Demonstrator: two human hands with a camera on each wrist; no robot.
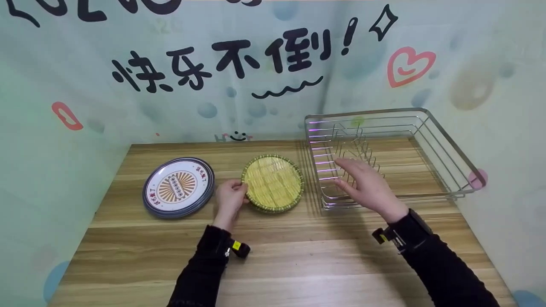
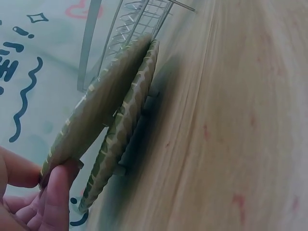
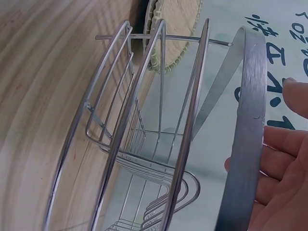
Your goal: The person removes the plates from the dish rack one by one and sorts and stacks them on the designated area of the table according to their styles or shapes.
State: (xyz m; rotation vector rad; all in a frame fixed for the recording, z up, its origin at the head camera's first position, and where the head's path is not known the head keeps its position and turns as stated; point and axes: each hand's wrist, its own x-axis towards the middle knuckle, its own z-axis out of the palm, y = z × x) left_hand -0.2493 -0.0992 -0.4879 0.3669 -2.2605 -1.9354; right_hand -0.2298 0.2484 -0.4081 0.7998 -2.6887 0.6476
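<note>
Fingertips of left hand (image 1: 230, 197) pinch the top woven bamboo tray's (image 1: 273, 183) rim, lifting it; right hand (image 1: 366, 186), fingers straight, steadies the wire dish rack (image 1: 443, 140).

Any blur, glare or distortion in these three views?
Head view: sharp, slightly curved at the edges, purple glints on the wire rack. Left wrist view: the tabletop is soft and streaked, with a dark shadow under the woven trays that the left hand pinches. Right wrist view: strong bending of the rack bars, the right hand close and soft.
</note>
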